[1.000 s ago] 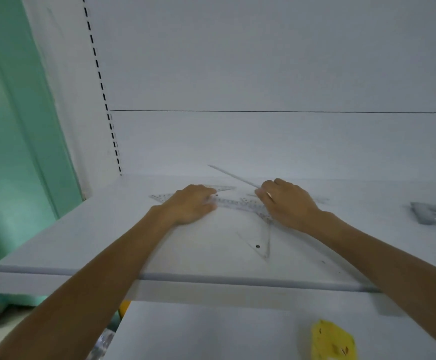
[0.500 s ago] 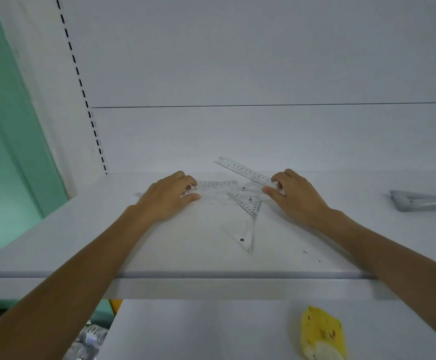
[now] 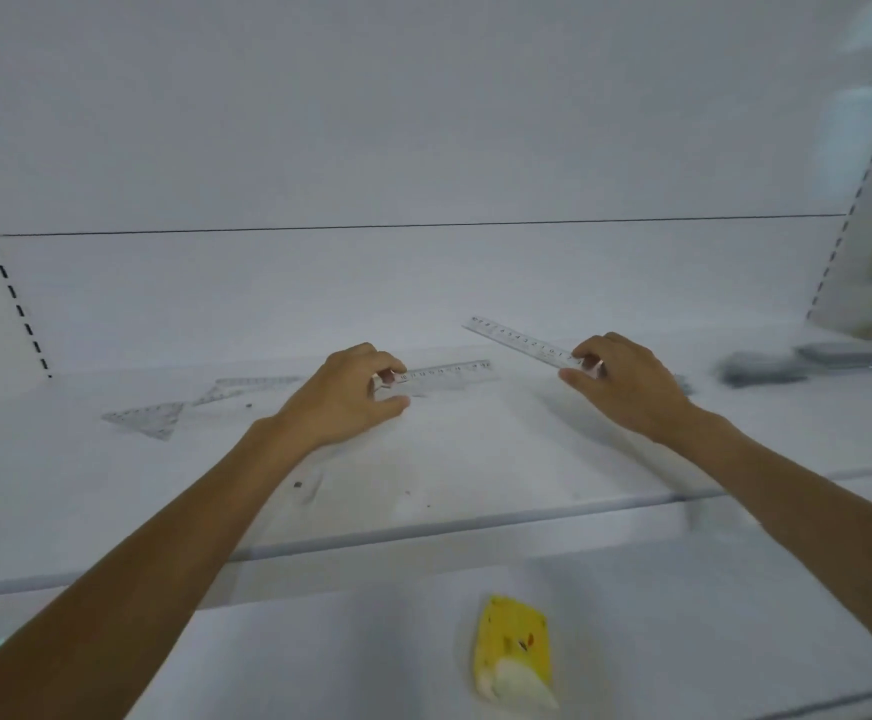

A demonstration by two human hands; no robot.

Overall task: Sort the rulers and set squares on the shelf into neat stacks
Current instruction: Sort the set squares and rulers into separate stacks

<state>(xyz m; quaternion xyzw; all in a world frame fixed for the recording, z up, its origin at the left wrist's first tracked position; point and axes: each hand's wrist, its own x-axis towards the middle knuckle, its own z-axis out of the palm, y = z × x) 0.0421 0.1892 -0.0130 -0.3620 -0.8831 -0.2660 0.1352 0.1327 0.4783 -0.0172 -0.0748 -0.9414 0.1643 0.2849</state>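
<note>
Looks like a shop — white display shelf point(image 3: 475, 459), plain back panel point(image 3: 423, 122), slotted upright point(image 3: 8, 288) at its side.

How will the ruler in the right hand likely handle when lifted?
Probably stiff: the ruler juts straight from the right hand, pinched at one end, without sagging. Likely light: it looks thin and translucent.

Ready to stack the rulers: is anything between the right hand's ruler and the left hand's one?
Nothing visible. Only bare shelf lies between the right ruler and the left ruler. The set squares lie off to the left of the left hand.
</note>
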